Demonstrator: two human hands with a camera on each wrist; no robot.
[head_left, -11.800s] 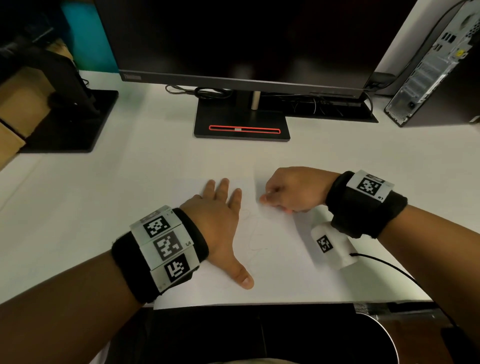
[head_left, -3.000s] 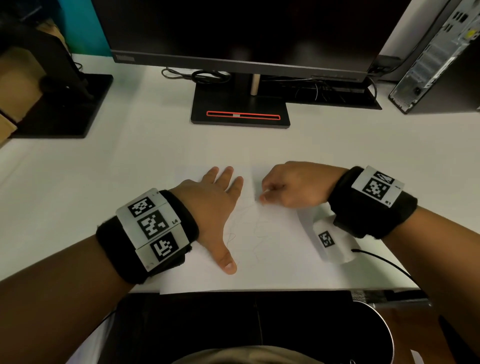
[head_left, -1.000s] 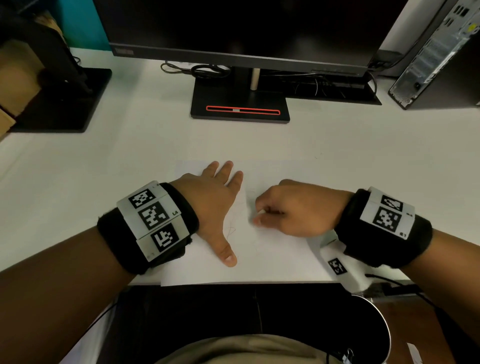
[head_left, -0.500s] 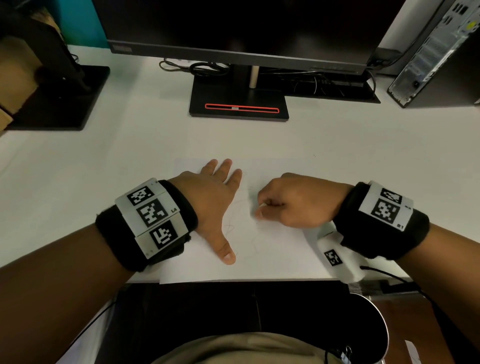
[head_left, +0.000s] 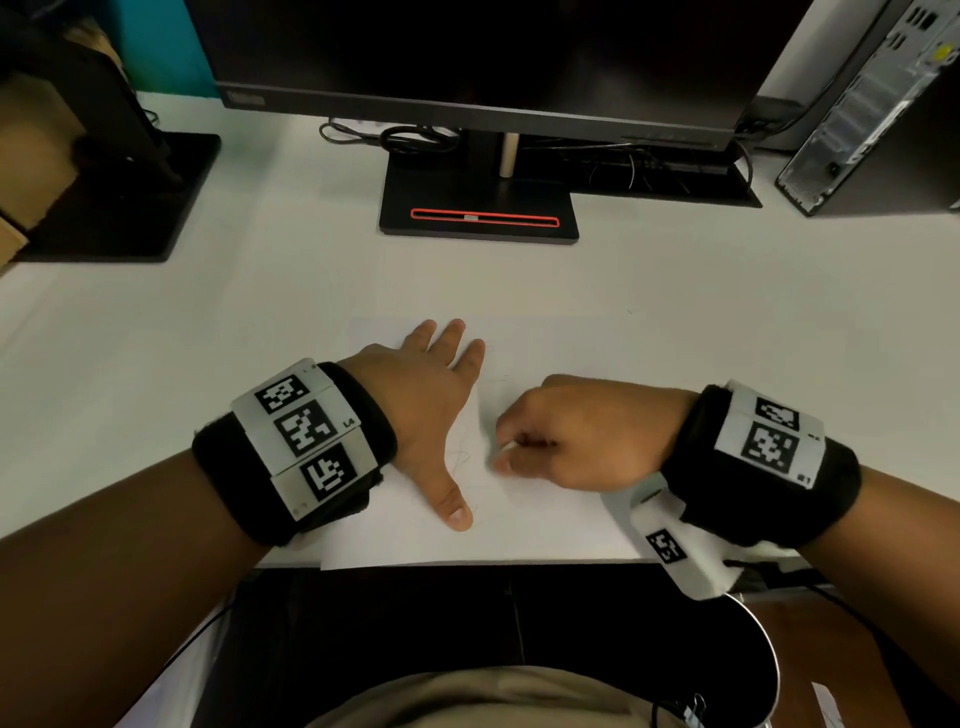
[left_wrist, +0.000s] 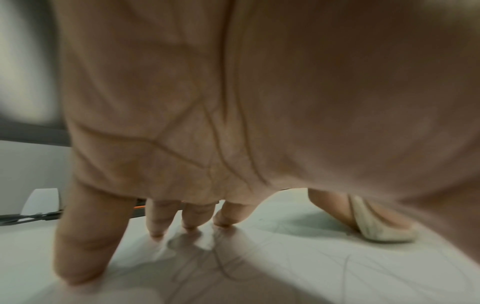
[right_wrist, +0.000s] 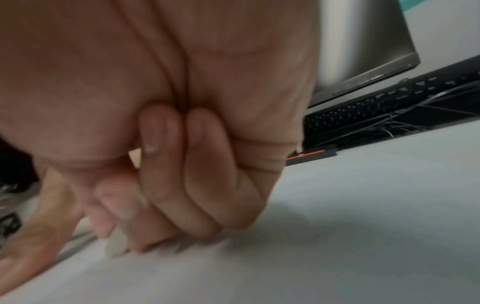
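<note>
A white sheet of paper (head_left: 545, 525) with faint pencil lines (head_left: 460, 460) lies at the near edge of the white desk (head_left: 208, 322). My left hand (head_left: 436, 395) lies flat on the sheet, fingers straight and thumb spread, pressing it down. Just right of it, my right hand (head_left: 501, 452) is curled, pinching a small worn white eraser (left_wrist: 384, 230) whose tip touches the paper. The right wrist view shows the eraser (right_wrist: 115, 244) poking out below the thumb and forefinger. The lines (left_wrist: 221, 265) run under and beside my left fingers.
A dark monitor on a black stand with a red slot (head_left: 478, 218) sits at the back centre, with a keyboard and cables (head_left: 649, 171) behind it. A computer tower (head_left: 872, 104) stands back right, a second black stand (head_left: 114, 197) back left.
My right hand has shifted back and forth over the paper with the eraser, now slightly nearer to me and closer to the left thumb. The left hand stays flat on the sheet.
</note>
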